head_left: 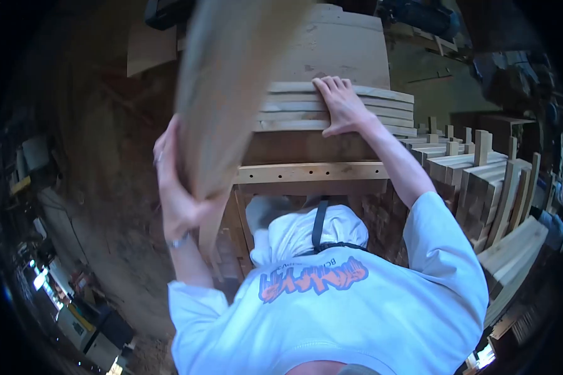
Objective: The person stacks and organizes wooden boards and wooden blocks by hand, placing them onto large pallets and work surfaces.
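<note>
My left hand (180,181) is closed around the lower end of a long wooden board (231,94). The board rises steeply toward the camera and is smeared by motion. Part of the workbench behind it is hidden. My right hand (344,107) spans a row of several pale wooden strips (294,106) lying side by side on the bench. Its fingertips reach over the far strip and its thumb lies at the near edge, so it grips across them. The left ends of the strips are hidden behind the raised board.
A wooden rail with drilled holes (313,172) runs along the bench front. Behind the strips lies a broad pale panel (344,47). Stacked timber with upright sticks (481,150) stands close on the right. Dark machinery (425,19) sits at the back right.
</note>
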Available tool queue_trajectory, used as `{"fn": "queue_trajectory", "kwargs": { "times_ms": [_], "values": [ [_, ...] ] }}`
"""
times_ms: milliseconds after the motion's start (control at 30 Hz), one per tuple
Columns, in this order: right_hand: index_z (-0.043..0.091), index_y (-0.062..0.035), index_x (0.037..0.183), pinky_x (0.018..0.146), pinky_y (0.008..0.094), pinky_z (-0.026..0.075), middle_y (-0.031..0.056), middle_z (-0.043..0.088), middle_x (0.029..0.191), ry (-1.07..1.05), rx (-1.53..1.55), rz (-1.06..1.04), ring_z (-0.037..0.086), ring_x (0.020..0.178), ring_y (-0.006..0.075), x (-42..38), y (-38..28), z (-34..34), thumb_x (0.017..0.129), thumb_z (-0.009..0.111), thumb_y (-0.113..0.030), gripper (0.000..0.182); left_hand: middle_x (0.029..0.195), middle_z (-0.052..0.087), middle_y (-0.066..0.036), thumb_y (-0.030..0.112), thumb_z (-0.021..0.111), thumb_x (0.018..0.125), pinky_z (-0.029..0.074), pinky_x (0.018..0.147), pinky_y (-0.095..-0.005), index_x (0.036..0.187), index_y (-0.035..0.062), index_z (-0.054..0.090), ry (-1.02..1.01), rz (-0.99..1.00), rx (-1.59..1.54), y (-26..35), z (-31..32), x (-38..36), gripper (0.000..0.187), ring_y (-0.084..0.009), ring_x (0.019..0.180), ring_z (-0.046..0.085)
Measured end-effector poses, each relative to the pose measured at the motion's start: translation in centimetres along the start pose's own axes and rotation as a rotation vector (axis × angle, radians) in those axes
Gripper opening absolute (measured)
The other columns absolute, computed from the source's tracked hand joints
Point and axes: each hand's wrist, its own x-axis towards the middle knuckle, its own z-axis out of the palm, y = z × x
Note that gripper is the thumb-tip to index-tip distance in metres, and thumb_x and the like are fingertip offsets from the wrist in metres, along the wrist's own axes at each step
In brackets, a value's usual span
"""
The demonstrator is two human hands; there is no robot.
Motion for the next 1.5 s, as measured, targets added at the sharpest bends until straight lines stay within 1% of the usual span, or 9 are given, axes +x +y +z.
{"fn": "queue_trajectory", "kwargs": {
  "times_ms": [233,467,567,700,867,933,1167,1300,1500],
  "values": [
    [0.037,0.0045,0.137,0.109,0.0506,0.028,0.0222,0.045,0.128,0.169,0.215,0.060,0.040,0.126,0.0379,-5.4,-6.6,3.4,0.054,0.080,-0.066,0.117,0.136,0.044,-0.025,0.033,0.076,0.048,0.034,0.108,-0.0470,0.149,0.0060,0.033,-0.390,0.410,0.413,-0.3,15.7,15.8,0.113,-0.0404,0.128,0.040],
    [0.064,-0.0059,0.109,0.090,0.0405,0.046,0.0095,0.063,0.108,0.711,0.143,0.392,0.059,0.099,0.0283,-13.1,-0.1,-4.0,0.079,0.079,-0.025,0.039,0.133,0.047,-0.025,0.047,0.080,0.052,0.033,0.104,-0.0498,0.151,0.0061,0.028,-0.561,0.581,0.559,-4.6,27.8,18.2,0.119,-0.0400,0.121,0.043],
    [0.060,-0.0022,0.121,0.099,0.0394,0.041,0.0169,0.059,0.117,0.545,0.320,1.206,0.053,0.114,0.0301,-17.5,7.9,-1.2,0.097,0.055,-0.046,0.050,0.135,0.046,-0.023,0.051,0.074,0.071,0.029,0.107,-0.0506,0.151,0.0066,0.027,-0.597,0.431,0.369,-3.4,27.0,14.8,0.103,-0.0398,0.125,0.041],
    [0.046,0.0035,0.137,0.106,0.0361,0.038,0.0164,0.051,0.138,0.339,0.961,1.115,0.049,0.127,0.0268,-19.9,10.2,3.2,0.100,0.043,-0.053,0.068,0.137,0.050,-0.015,0.034,0.069,0.084,0.028,0.112,-0.0457,0.144,0.0073,0.041,-0.299,0.423,0.247,-4.5,22.9,10.6,0.072,-0.0315,0.132,0.041],
    [0.039,0.0051,0.143,0.108,0.0363,0.037,0.0148,0.048,0.143,0.362,1.411,1.223,0.048,0.129,0.0245,-18.8,7.7,3.3,0.101,0.037,-0.057,0.075,0.123,0.060,-0.019,0.039,0.063,0.092,0.040,0.102,-0.0407,0.129,0.0030,0.056,0.105,-0.460,0.343,-18.2,11.1,1.3,0.052,-0.0300,0.115,0.056],
    [0.041,0.0056,0.141,0.108,0.0369,0.037,0.0158,0.050,0.141,0.405,1.406,1.279,0.048,0.128,0.0250,-18.5,7.5,3.5,0.101,0.038,-0.056,0.073,0.131,0.057,-0.014,0.047,0.043,0.102,0.036,0.108,-0.0336,0.131,0.0036,0.055,-0.029,-0.925,-0.871,-22.7,11.1,-1.8,0.054,-0.0205,0.124,0.050],
    [0.049,0.0000,0.139,0.107,0.0370,0.036,0.0172,0.052,0.136,0.801,0.507,1.204,0.050,0.125,0.0251,-15.6,15.5,1.0,0.101,0.037,-0.056,0.069,0.124,0.060,-0.008,0.057,0.038,0.100,0.036,0.107,-0.0336,0.133,0.0026,0.052,-0.127,-0.799,-0.706,-21.9,12.2,0.0,0.065,-0.0179,0.119,0.052],
    [0.041,-0.0081,0.147,0.111,0.0382,0.032,0.0125,0.045,0.146,0.408,1.290,1.100,0.043,0.134,0.0241,-12.1,16.6,0.7,0.100,0.040,-0.057,0.067,0.133,0.057,-0.012,0.060,0.040,0.098,0.035,0.108,-0.0354,0.137,0.0026,0.051,-0.158,-0.833,-0.746,-24.0,13.2,6.3,0.070,-0.0207,0.124,0.051],
    [0.041,-0.0046,0.146,0.114,0.0372,0.027,0.0107,0.043,0.149,0.306,1.382,1.127,0.039,0.137,0.0218,-11.3,13.6,0.3,0.100,0.041,-0.057,0.070,0.142,0.051,-0.013,0.059,0.044,0.097,0.032,0.111,-0.0349,0.142,0.0018,0.046,-0.198,-0.827,-0.609,-22.7,12.5,7.9,0.073,-0.0223,0.131,0.047]
  ]
}}
